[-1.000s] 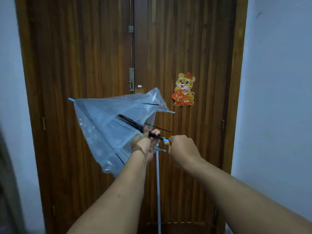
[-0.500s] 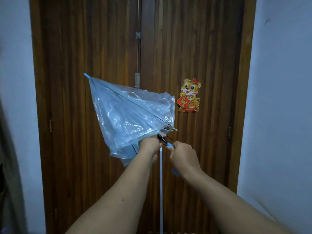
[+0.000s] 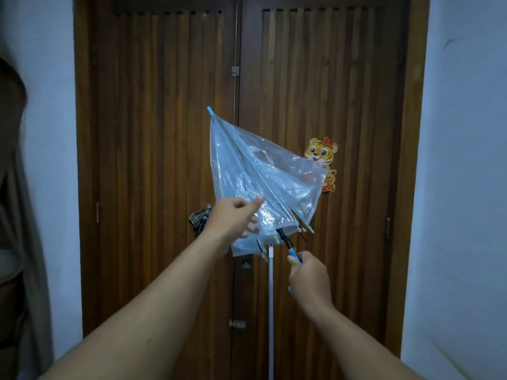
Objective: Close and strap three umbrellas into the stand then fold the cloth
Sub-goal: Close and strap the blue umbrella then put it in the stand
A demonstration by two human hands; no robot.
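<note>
- Two hands work the clear umbrella (image 3: 255, 185), whose blue tip now points more steeply up than half a second ago.
- Left hand (image 3: 233, 215) has left the shaft; its loose fingers reach onto the canopy.
- Right hand (image 3: 308, 275) grips the blue handle, below and right of the canopy.
- Canopy partly covers the tiger sticker (image 3: 322, 153) on the wooden door (image 3: 164, 160).

Your way forward is blocked by the half-collapsed clear umbrella (image 3: 255, 185), its rib tips (image 3: 301, 229) jutting right; a dark bundle (image 3: 198, 219) sits just left. Far behind stands the wooden door (image 3: 153, 160).
</note>
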